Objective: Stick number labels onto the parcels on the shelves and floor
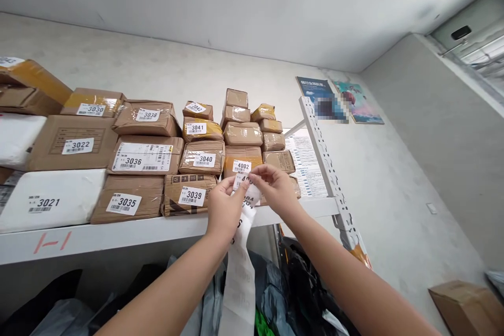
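Observation:
Both hands meet at a long strip of white printed number labels [241, 273], which hangs down from them past the shelf edge. My left hand [226, 205] pinches the strip near its top between thumb and fingers. From the other side, my right hand [274, 185] has its fingertips closed on the top label's edge. Just behind them sits a cardboard box [232, 153] labelled 4002, partly covered by the hands. Left of it are the boxes marked 3040 [216, 148] and 3039 [212, 184].
Several taped parcels stand stacked along the white metal shelf [149, 233]. Its perforated upright post [326, 168] rises at right, near posters [360, 102] on the wall. Grey and black plastic bags [271, 283] lie below. Another carton [468, 307] is at lower right.

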